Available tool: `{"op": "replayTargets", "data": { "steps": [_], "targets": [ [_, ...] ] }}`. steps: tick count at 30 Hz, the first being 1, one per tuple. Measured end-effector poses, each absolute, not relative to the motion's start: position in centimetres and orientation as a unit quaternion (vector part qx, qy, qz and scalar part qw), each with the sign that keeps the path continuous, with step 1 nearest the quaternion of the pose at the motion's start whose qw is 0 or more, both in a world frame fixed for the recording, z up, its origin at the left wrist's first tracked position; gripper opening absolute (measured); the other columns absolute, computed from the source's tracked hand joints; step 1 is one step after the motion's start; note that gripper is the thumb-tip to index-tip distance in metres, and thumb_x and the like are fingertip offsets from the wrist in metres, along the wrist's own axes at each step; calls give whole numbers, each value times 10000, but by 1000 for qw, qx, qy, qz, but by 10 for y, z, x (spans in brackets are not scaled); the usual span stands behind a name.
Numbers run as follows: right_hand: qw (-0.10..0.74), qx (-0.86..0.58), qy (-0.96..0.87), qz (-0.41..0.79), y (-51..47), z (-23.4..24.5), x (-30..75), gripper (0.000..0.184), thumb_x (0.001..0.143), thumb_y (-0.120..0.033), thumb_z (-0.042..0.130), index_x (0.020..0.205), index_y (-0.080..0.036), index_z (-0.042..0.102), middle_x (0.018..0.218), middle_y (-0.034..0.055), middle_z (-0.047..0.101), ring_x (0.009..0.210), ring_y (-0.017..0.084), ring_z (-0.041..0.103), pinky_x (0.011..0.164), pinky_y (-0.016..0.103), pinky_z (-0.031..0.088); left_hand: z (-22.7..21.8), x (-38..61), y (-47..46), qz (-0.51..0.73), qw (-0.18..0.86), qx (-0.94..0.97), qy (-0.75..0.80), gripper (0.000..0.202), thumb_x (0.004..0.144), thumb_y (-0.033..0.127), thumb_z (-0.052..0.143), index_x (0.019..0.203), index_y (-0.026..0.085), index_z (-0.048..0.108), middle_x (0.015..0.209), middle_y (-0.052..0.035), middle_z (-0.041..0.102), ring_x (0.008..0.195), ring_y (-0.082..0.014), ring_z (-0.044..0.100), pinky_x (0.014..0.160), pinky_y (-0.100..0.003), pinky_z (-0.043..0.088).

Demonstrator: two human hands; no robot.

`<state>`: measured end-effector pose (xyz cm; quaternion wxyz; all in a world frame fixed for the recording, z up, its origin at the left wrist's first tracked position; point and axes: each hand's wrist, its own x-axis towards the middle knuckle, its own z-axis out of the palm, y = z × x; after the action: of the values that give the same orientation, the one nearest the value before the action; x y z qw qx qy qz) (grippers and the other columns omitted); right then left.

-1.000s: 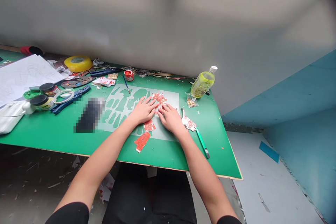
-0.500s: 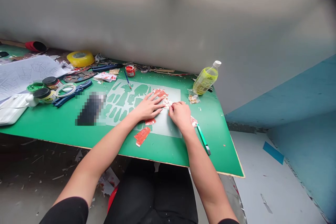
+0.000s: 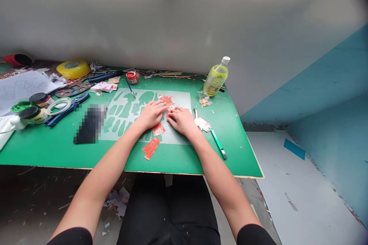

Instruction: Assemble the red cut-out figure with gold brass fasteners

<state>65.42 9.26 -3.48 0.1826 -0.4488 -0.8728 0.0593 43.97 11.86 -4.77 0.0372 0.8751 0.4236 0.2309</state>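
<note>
The cut-out sheet (image 3: 176,138) lies flat on the green tabletop (image 3: 235,157) and serves as the reference for all positions. The upper red-and-white piece (image 3: 166,100) rests on the sheet, right of its rows of openings. The left hand (image 3: 151,114) is palm down over the sheet, fingers extended and close together, tips on the upper piece. The right hand (image 3: 181,120) is over the right part of the sheet, fingers bent, at a small red piece (image 3: 168,115) partly covered by the fingers; whether it pinches that piece cannot be told. The middle red piece (image 3: 158,129) lies on the sheet, toward its near edge. The near red piece (image 3: 151,148) lies at that near edge. A mostly white piece (image 3: 204,124) and a green-handled tool (image 3: 218,143) lie right of the sheet. A bottle (image 3: 215,80) stands beyond its far right corner. A brush (image 3: 130,89) lies at the far edge of the sheet; a red paint pot (image 3: 132,78) stands behind that edge.
</note>
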Motion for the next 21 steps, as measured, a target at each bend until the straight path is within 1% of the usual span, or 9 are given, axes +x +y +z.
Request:
{"op": "replayTargets", "data": {
  "steps": [4,7,9,10,12,14,15,18,21],
  "targets": [
    [188,-424,-883,74,89,-31,651,210,1024,-293,663,891,-230,813,1021,31,840,1107,234,739,927,372,460,-43,437,117,234,55,888,392,527,922,115,517,1414,208,680,1562,-99,610,1500,-271,505,1239,-487,391],
    [200,-421,-881,85,89,-29,651,242,1027,-278,660,843,-240,811,975,9,843,1028,196,757,861,331,434,-27,435,126,162,95,901,392,565,893,260,637,1456,209,649,1577,-120,589,1486,-310,508,1231,-481,393],
    [214,-427,-874,90,89,-28,651,287,1048,-278,623,839,-252,818,968,9,843,1004,181,757,845,315,418,-11,438,140,79,114,904,404,690,820,388,749,1476,211,632,1536,-157,614,1422,-364,542,1183,-495,429],
    [220,-438,-868,87,90,-28,652,323,1061,-283,598,827,-256,819,951,12,841,979,180,756,840,314,411,-3,442,148,36,114,904,411,749,764,430,799,1463,214,642,1479,-175,647,1365,-386,567,1146,-498,452],
    [224,-476,-847,74,91,-27,652,392,1077,-311,560,786,-257,818,894,28,832,914,191,751,831,319,400,13,454,165,-19,108,903,416,770,651,466,873,1361,215,711,1326,-194,706,1256,-406,597,1075,-490,489],
    [227,-527,-817,57,94,-28,653,434,1079,-340,547,750,-240,813,833,59,816,868,211,739,820,326,395,25,472,180,-30,126,901,415,693,558,503,918,1186,247,778,1231,-172,723,1214,-395,593,1034,-450,508],
    [230,-550,-801,50,96,-28,654,450,1081,-348,538,746,-226,811,817,79,808,859,222,734,813,328,394,30,482,186,-34,141,896,421,618,541,513,922,1090,261,796,1179,-156,730,1193,-382,596,1018,-428,512],
    [269,-608,-746,42,101,-29,658,488,1097,-351,492,753,-197,801,818,116,795,860,243,722,802,330,393,37,509,198,-74,185,872,447,405,499,465,949,818,274,788,941,-109,737,1086,-348,625,949,-370,518],
    [331,-635,-696,50,105,-31,661,491,1107,-339,462,766,-203,788,829,110,788,884,244,706,820,331,405,40,521,199,-141,221,848,460,377,388,368,1000,623,264,724,704,-56,688,894,-316,648,839,-342,504]
  ]
}}
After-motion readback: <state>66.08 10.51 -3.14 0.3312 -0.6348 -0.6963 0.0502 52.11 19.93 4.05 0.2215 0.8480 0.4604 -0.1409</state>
